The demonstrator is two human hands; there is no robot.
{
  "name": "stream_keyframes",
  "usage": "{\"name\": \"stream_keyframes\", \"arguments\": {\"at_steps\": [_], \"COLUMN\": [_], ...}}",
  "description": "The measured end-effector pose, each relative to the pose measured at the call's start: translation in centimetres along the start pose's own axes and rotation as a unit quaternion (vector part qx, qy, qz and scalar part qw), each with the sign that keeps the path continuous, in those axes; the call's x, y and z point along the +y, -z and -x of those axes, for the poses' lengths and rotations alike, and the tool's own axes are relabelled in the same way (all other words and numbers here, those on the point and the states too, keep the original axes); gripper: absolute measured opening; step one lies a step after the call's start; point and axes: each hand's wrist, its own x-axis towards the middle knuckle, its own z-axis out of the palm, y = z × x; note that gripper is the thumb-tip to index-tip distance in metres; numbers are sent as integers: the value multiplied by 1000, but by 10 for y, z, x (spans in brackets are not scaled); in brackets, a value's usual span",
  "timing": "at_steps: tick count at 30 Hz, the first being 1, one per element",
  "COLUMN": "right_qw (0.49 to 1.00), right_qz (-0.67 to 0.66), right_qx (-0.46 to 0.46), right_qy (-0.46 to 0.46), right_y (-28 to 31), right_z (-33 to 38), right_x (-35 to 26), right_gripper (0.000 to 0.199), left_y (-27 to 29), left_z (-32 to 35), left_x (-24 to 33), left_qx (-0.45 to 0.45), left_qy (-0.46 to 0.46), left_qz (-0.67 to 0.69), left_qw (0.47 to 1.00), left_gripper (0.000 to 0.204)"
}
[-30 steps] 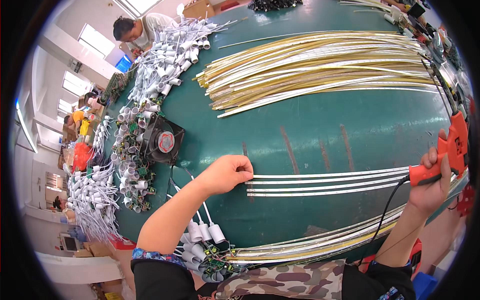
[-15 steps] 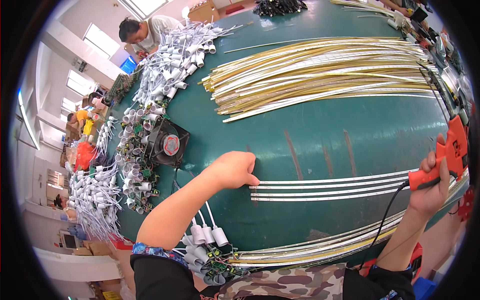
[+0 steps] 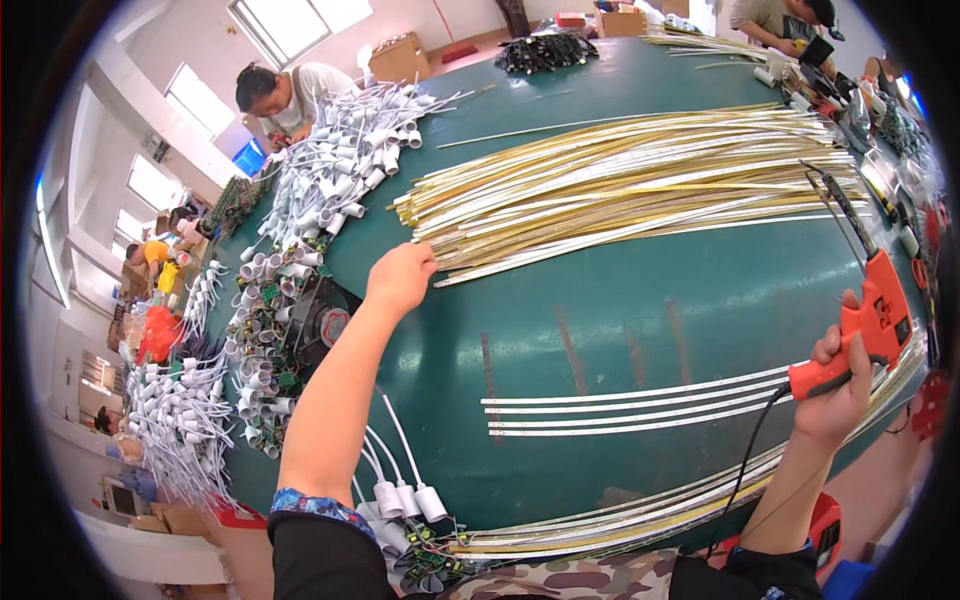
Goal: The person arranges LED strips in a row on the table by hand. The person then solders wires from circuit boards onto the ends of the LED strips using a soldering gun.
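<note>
My left hand [image 3: 403,275] has its fingertips pressed together at the left ends of a pile of long, thin white and yellow LED strips [image 3: 620,180]. Whether a strip is pinched in them is hidden. In my right hand [image 3: 838,395] is a red soldering gun [image 3: 880,310], its long tip pointing up and away over the pile's right end, a black cord hanging from its handle. Several white strips [image 3: 600,415] lie side by side on the green table [image 3: 520,330], running right to below the soldering gun.
White lamp sockets with wires [image 3: 340,150] are heaped along the left side, with circuit boards among them. A black fan [image 3: 322,320] stands beside my left forearm. More sockets [image 3: 428,503] and strips [image 3: 640,520] lie at the near edge. Co-workers sit at the far left and far right.
My left hand has moved from the left ends of the laid-out strips up and left to the pile. The soldering gun has shifted slightly left and down in the picture, still in my right hand.
</note>
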Motion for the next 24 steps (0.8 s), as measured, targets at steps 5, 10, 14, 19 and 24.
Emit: {"name": "stream_keyframes", "arguments": {"at_steps": [5, 10, 14, 19, 24], "right_qw": [1000, 1000, 1000, 999, 1000], "right_qz": [8, -1, 5, 4, 6], "right_qx": [7, -4, -20, -29, -27], "right_qy": [9, 2, -4, -19, -13], "right_y": [-6, -2, 1, 7, 6], "right_z": [-2, -2, -6, -5, -5], "right_x": [-3, -2, -2, 0, 2], "right_gripper": [52, 52, 53, 56, 54], "left_y": [19, 8, 5, -1, 4], "left_z": [13, 45, 65, 89, 91], "left_x": [-19, -14, 19, 63, 77], "left_qx": [-100, -339, -309, -367, -312], "left_qy": [-52, 68, 10, -99, -28], "left_qz": [402, 456, 391, 300, 246], "left_qw": [909, 820, 867, 875, 917], "left_gripper": [11, 7, 9, 11, 21]}}
